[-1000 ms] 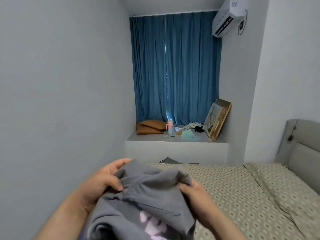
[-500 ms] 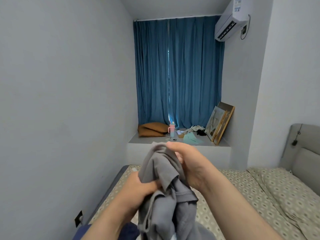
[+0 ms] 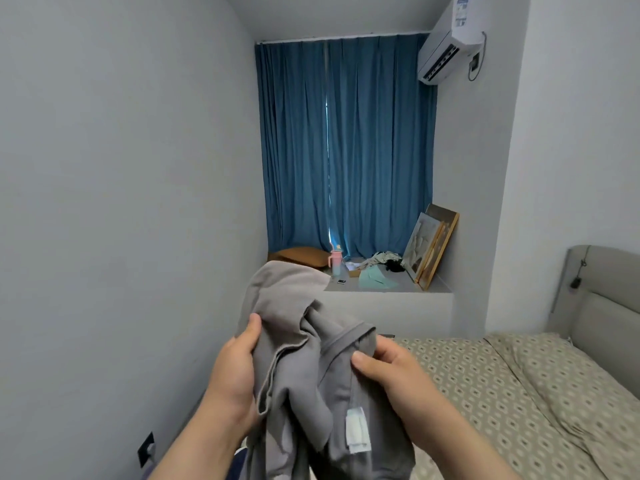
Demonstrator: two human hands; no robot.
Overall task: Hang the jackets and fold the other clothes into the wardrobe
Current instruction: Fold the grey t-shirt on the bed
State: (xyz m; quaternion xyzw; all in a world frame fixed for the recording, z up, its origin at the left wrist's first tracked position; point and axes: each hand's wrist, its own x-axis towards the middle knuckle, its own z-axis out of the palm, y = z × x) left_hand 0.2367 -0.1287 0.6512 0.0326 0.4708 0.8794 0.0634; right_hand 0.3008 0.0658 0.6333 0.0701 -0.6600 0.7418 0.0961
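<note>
I hold a grey garment (image 3: pixel 304 348) bunched up in front of me, above the bed's left side. It hangs in folds, inside out, with a white care label showing low on its right part. My left hand (image 3: pixel 235 372) grips its left edge, thumb on top of the cloth. My right hand (image 3: pixel 391 372) pinches a fold on its right side between thumb and fingers. The garment's upper part rises to the window ledge's level in view. No wardrobe is in view.
The bed (image 3: pixel 502 393) with a patterned cover and a grey headboard fills the lower right. A window ledge (image 3: pixel 388 292) under blue curtains (image 3: pixel 346 143) carries a cushion, a pink bottle (image 3: pixel 336 259), clothes and leaning picture frames (image 3: pixel 429 247). A bare wall runs along the left.
My hands moved apart: the right hand dropped from the garment's top to its right side, the left hand shifted to its left edge. The garment opened wider and the label came into sight.
</note>
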